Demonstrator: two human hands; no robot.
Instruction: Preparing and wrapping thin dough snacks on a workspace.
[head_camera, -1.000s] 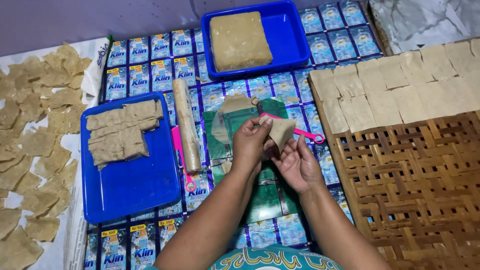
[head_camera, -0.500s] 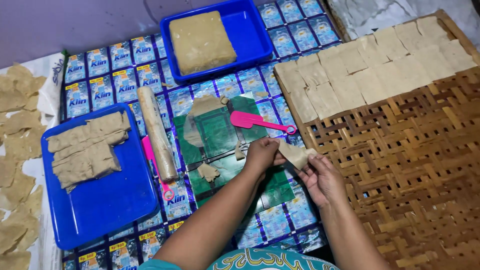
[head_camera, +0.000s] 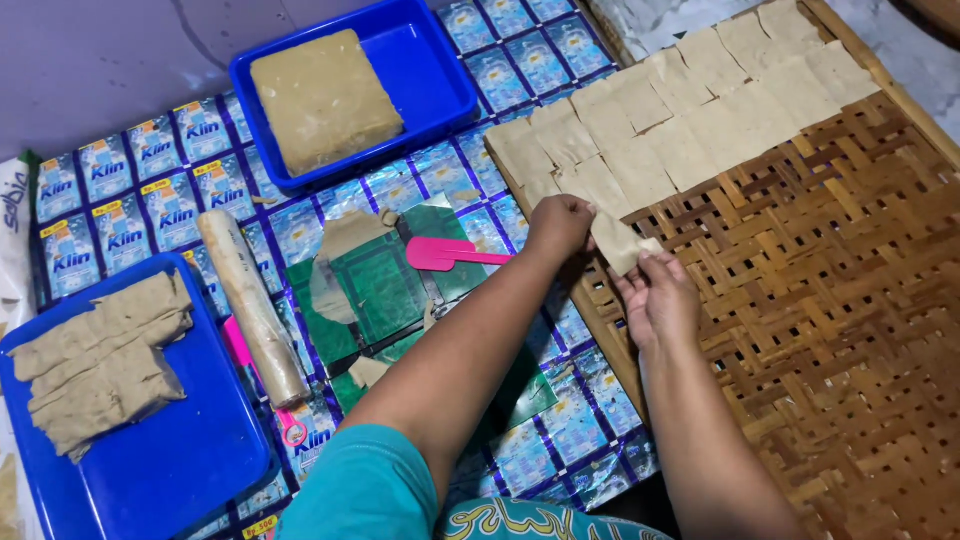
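Both hands, left hand (head_camera: 560, 225) and right hand (head_camera: 655, 295), pinching 1 thin tan dough sheet (head_camera: 622, 243) on woven bamboo tray (head_camera: 850, 330); 2 blue plastic trays (head_camera: 190, 460) nearby.

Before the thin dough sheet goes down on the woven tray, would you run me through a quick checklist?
1. Both hands on the sheet: left hand and right hand hold it: ok.
2. Sheet over the woven tray: ok.
3. Bare weave below it: ok.
4. Lined up with the laid squares: cannot tell.
5. Sheet untorn: cannot tell.
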